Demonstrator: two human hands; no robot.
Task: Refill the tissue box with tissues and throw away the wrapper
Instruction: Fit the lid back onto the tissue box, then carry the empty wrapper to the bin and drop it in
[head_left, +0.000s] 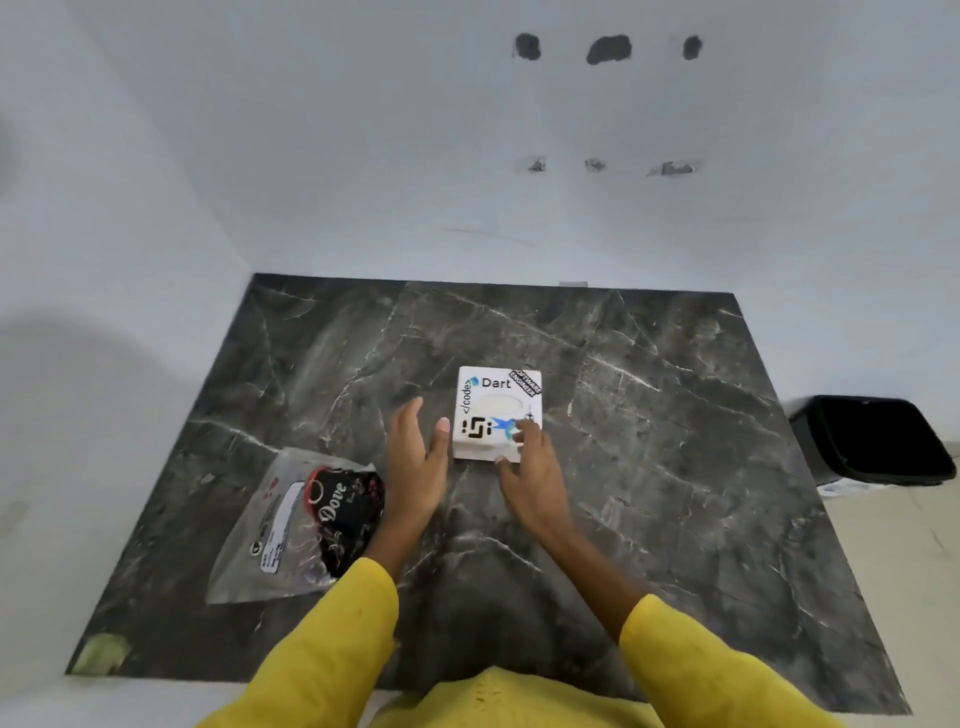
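On dark marble, spread fingers (524, 431) touch a "Dart" tissue box (496, 410); beside, a "Dove" wrapper (311, 519).

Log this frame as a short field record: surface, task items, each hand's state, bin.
surface: dark grey marble slab against a white wall
box: white square tissue box with stickers, flat on the slab, oval top opening
pack: clear plastic tissue pack with black Dove print, lying left of the box, apparently unopened
left hand: open, beside the box's left edge, thumb near it
right hand: fingers resting on the box's near right corner
bin: black bin off the slab, far right
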